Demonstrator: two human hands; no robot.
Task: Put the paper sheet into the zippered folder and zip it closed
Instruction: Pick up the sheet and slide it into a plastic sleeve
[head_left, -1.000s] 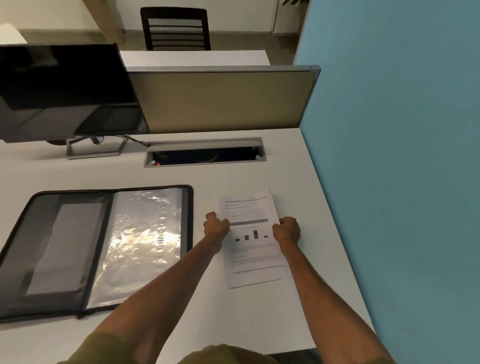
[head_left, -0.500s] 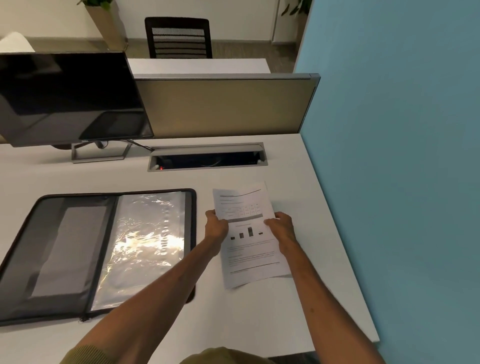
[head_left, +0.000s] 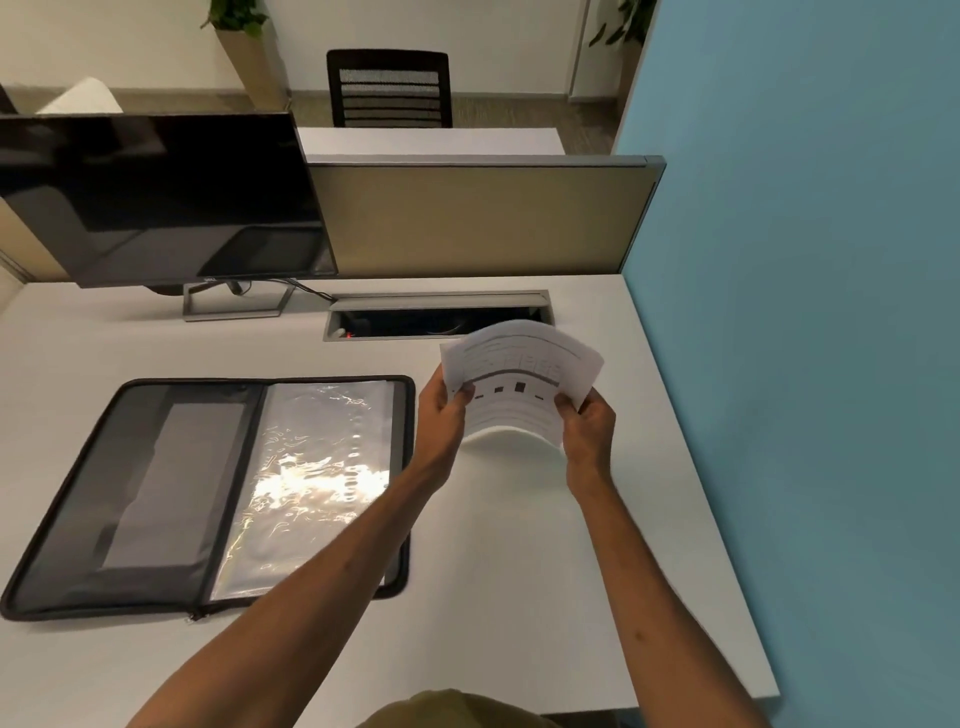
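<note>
You are now lifting the sheet (head_left: 522, 384) off the desk (head_left: 519, 545), both hands (head_left: 441, 415) (head_left: 587, 421) pinching its bowed sides, and next you are carrying it left to the open folder (head_left: 171, 467).

The white printed paper sheet (head_left: 519, 374), bearing a table and dark bars, is arching in the air just right of the black zippered folder (head_left: 171, 493), which is lying unzipped and spread flat, showing its clear sleeve (head_left: 317, 467).
</note>
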